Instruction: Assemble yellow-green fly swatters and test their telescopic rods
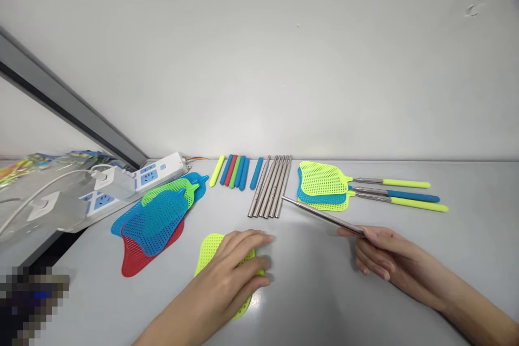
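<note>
while right hand (383,254) pinches rod (320,213) near one end, left hand (233,270) spreads loosely over yellow mesh (208,248); best hold rod steady, mesh flat.

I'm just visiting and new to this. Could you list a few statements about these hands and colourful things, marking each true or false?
1. The right hand holds a slim silver metal rod. True.
2. The left hand is over a red perforated plastic swatter head. False: it is over a yellow-green perforated plastic swatter head.
3. A smooth red cylindrical handle lies between a blue one and a green one. True.
4. The white plastic power strip lies at the far right. False: it lies at the left.
</note>
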A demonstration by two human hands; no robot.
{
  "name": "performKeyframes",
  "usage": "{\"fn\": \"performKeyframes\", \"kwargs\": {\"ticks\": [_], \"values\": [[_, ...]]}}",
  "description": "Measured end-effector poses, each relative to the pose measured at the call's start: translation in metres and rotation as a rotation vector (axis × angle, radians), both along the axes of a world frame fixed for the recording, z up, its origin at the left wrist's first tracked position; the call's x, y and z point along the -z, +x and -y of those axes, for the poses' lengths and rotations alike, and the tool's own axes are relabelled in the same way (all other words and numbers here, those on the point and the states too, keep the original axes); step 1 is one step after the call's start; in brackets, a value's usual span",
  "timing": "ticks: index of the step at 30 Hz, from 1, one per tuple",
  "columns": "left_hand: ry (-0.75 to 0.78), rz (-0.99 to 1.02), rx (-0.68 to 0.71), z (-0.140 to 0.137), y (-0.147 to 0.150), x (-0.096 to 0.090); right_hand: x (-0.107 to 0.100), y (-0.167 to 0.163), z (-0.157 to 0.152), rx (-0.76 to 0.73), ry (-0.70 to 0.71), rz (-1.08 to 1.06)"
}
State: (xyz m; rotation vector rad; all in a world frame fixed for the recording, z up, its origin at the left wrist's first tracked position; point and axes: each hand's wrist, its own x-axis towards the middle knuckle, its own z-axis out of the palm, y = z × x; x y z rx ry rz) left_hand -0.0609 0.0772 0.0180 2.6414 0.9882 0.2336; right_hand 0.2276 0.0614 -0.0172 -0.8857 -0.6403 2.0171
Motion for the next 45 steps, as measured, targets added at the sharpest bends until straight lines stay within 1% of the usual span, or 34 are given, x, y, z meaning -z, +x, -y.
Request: {"fn": "performKeyframes", "kwargs": {"ticks": [4, 7, 9, 11, 14, 16, 19, 22, 24, 28, 30, 36, 42, 45], "values": [[-0.095, -0.055, -0.103, -0.008, -0.018, 0.000, 0.000, -0.001, 0.001, 0.001, 0.018, 0.025], [-0.173, -0.118, -0.232, -0.011, -0.035, 0.001, 0.000, -0.001, 0.001, -0.009, 0.035, 0.047], [-0.205, -0.140, -0.260, -0.011, -0.041, 0.004, 0.000, -0.001, 0.001, -0.016, 0.043, 0.066], [-0.196, -0.138, -0.261, -0.009, -0.041, 0.008, 0.001, -0.001, 0.001, -0.023, 0.056, 0.087], [-0.123, -0.117, -0.298, -0.008, -0.037, 0.014, 0.001, -0.001, 0.001, -0.035, 0.088, 0.125], [-0.103, -0.112, -0.301, -0.010, -0.034, 0.015, -0.001, -0.002, 0.002, -0.041, 0.109, 0.152], [-0.121, -0.092, -0.263, -0.011, -0.030, 0.016, -0.005, -0.003, 0.003, -0.060, 0.132, 0.180], [-0.115, -0.044, -0.285, -0.010, -0.024, 0.015, -0.009, -0.003, 0.004, -0.089, 0.135, 0.211], [-0.129, -0.020, -0.295, -0.010, -0.021, 0.014, -0.008, -0.004, 0.004, -0.089, 0.144, 0.221], [-0.187, 0.027, -0.248, -0.010, -0.017, 0.012, -0.003, -0.003, 0.004, -0.079, 0.175, 0.216], [-0.191, 0.048, -0.262, -0.010, -0.015, 0.012, -0.002, -0.003, 0.004, -0.088, 0.181, 0.210], [-0.222, 0.048, -0.273, -0.010, -0.011, 0.011, -0.005, -0.002, 0.005, -0.094, 0.183, 0.212], [-0.210, 0.055, -0.325, -0.010, -0.010, 0.014, -0.006, -0.003, 0.005, -0.043, 0.149, 0.203], [-0.203, 0.052, -0.328, -0.010, -0.010, 0.015, -0.006, -0.003, 0.004, -0.022, 0.127, 0.190]]}}
